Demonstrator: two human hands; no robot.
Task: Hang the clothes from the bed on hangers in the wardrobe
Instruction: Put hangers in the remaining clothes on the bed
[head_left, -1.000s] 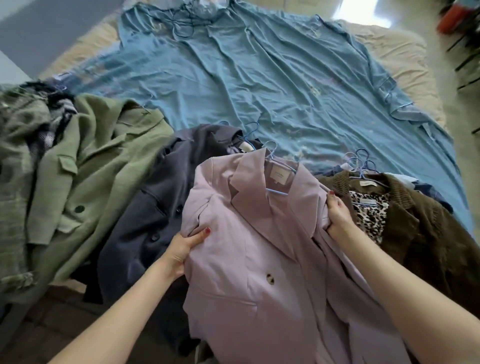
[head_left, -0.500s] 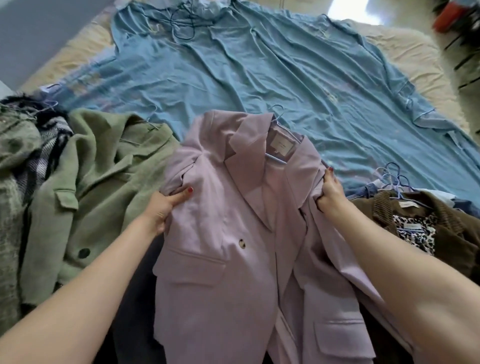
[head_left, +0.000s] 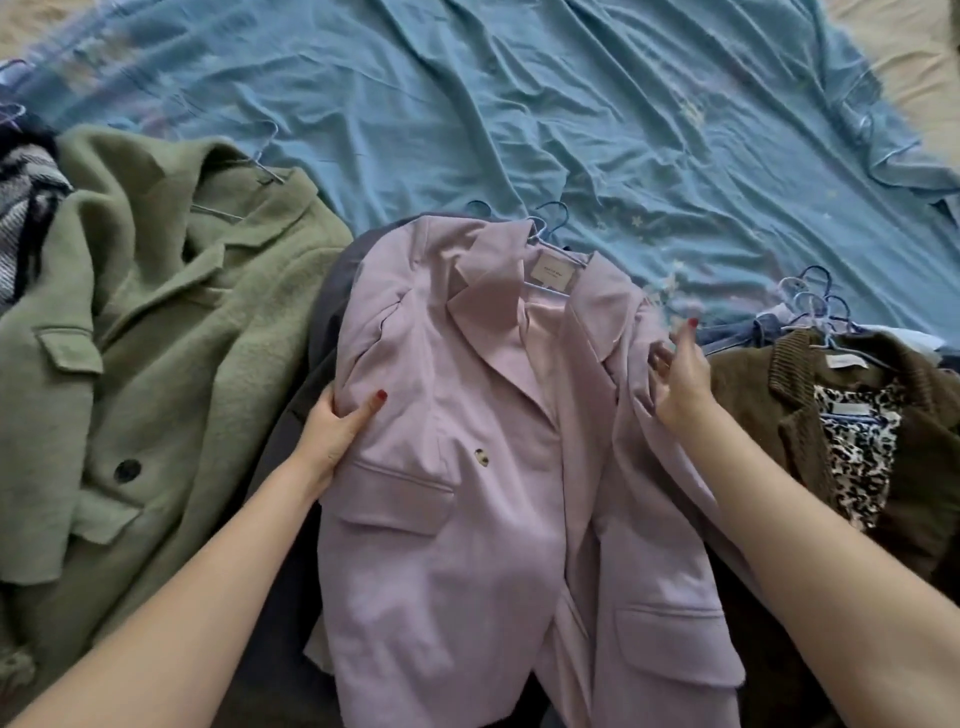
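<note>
A lilac blazer (head_left: 467, 467) on a thin blue hanger (head_left: 550, 228) lies front-up on the bed, on top of a dark grey jacket (head_left: 301, 415). My left hand (head_left: 337, 426) grips the blazer's left sleeve below the shoulder, thumb on top of the cloth. At the blazer's right shoulder my right hand (head_left: 680, 374) touches the cloth, its fingers loosened and its index finger raised. The wardrobe is out of view.
A green wool coat (head_left: 156, 338) on a hanger lies to the left, beside a striped garment (head_left: 26, 208). A brown corduroy jacket (head_left: 831, 415) with leopard lining and several blue hangers (head_left: 815, 306) lies to the right. A wrinkled blue sheet (head_left: 519, 104) covers the bed behind.
The lilac blazer came up and to the left, then settled flat on the grey jacket. My right hand has loosened its grip on the shoulder. The view has moved closer to the bed.
</note>
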